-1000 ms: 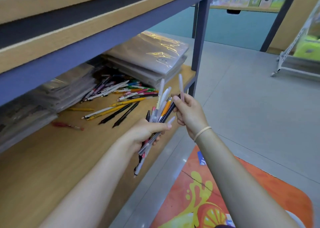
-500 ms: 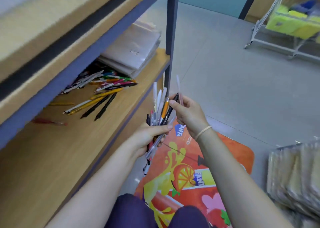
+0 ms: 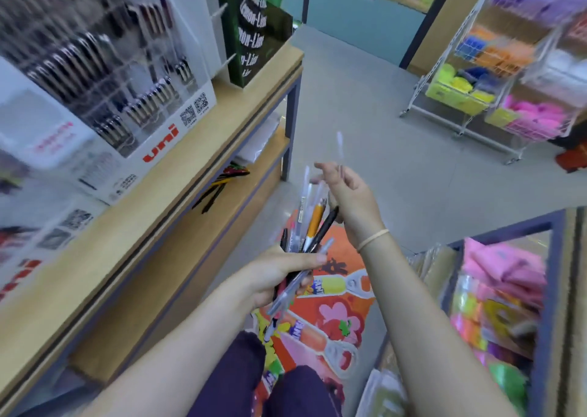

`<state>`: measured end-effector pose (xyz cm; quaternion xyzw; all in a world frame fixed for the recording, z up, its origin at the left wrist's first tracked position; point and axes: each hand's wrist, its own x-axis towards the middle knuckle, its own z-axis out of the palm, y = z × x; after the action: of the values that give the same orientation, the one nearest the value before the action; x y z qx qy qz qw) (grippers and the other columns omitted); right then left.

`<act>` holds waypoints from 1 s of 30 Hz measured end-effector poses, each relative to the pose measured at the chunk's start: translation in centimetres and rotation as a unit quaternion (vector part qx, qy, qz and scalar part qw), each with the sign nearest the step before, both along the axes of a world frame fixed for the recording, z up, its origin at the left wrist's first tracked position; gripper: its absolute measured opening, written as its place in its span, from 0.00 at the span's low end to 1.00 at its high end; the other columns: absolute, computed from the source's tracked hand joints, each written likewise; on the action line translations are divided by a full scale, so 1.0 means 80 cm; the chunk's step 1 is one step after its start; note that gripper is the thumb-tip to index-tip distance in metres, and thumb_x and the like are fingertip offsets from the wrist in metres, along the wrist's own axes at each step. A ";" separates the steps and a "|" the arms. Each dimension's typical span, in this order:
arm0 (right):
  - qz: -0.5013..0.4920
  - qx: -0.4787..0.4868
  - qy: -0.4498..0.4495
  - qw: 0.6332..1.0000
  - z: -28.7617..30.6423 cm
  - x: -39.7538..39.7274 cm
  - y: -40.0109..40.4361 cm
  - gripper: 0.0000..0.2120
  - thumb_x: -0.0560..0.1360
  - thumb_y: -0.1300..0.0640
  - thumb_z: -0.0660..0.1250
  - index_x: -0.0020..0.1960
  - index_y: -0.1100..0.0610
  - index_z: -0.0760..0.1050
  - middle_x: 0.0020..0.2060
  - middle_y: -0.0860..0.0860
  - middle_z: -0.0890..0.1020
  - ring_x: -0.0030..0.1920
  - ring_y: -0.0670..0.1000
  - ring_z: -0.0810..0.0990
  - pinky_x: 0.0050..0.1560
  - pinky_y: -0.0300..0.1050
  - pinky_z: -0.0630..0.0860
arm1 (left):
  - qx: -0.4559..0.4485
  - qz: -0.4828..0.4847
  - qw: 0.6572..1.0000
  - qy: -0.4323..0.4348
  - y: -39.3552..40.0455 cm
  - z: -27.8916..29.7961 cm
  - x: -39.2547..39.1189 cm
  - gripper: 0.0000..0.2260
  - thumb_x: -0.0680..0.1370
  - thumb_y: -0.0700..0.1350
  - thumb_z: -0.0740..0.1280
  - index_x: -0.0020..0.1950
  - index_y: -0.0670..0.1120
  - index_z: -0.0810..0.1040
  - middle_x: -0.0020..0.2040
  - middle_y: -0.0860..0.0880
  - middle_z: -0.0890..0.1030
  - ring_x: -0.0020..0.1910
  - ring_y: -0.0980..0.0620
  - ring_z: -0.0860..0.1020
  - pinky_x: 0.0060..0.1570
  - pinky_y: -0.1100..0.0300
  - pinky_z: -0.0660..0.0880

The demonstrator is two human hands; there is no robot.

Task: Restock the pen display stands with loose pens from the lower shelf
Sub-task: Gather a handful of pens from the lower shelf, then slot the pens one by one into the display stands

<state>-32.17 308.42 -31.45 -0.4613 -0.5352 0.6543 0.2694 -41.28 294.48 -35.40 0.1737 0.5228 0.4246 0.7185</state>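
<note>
Left hand [image 3: 279, 273] gripping bundle of pens [image 3: 306, 226], fanning upward, below pen display stand [image 3: 104, 77]. Right hand [image 3: 349, 194] pinching clear pen [image 3: 340, 145], seemingly between thumb and fingers, though blurred. More loose pens [image 3: 222, 181] lying on lower shelf [image 3: 178, 258].

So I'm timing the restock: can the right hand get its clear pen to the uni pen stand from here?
Probably yes: the right hand pinches the clear pen in open air, nothing between it and the uni stand up left.

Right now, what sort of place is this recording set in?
Likely a stationery shop: a uni pen display stands on a wooden shelf, and wire racks hold colourful packaged goods.
</note>
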 end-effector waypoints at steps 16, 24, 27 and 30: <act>0.302 0.090 -0.012 0.949 0.230 -0.025 -0.229 0.16 0.74 0.52 0.73 0.41 0.66 0.76 0.30 0.54 0.71 0.28 0.44 0.68 0.28 0.34 0.64 | 0.043 0.204 0.973 -0.101 -0.247 0.241 0.060 0.09 0.65 0.45 0.76 0.40 0.45 0.81 0.35 0.49 0.76 0.28 0.54 0.74 0.28 0.62 0.71; 0.394 0.103 -0.018 0.913 0.260 -0.099 -0.385 0.07 0.76 0.55 0.71 0.44 0.59 0.79 0.36 0.55 0.79 0.37 0.50 0.77 0.43 0.45 0.74 | 0.077 0.269 0.953 -0.113 -0.389 0.262 0.013 0.11 0.61 0.43 0.76 0.40 0.42 0.80 0.33 0.47 0.77 0.29 0.52 0.77 0.29 0.63 0.74; 0.411 0.097 -0.037 0.906 0.254 -0.130 -0.452 0.07 0.77 0.56 0.68 0.43 0.58 0.74 0.36 0.58 0.77 0.36 0.52 0.76 0.41 0.44 0.73 | 0.079 0.301 0.943 -0.113 -0.448 0.257 -0.008 0.09 0.61 0.43 0.76 0.37 0.44 0.80 0.33 0.47 0.77 0.30 0.52 0.78 0.29 0.63 0.74; 0.401 0.141 -0.036 0.904 0.254 -0.165 -0.531 0.12 0.81 0.52 0.63 0.41 0.56 0.70 0.34 0.52 0.72 0.33 0.46 0.70 0.36 0.40 0.67 | 0.067 0.346 0.930 -0.108 -0.522 0.255 -0.036 0.04 0.66 0.38 0.75 0.34 0.44 0.82 0.32 0.48 0.79 0.28 0.53 0.78 0.29 0.63 0.75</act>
<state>-45.38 265.95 -11.13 -0.1879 -0.7713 0.6075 0.0268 -44.15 252.71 -14.99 -0.0172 0.4405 0.6968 0.5658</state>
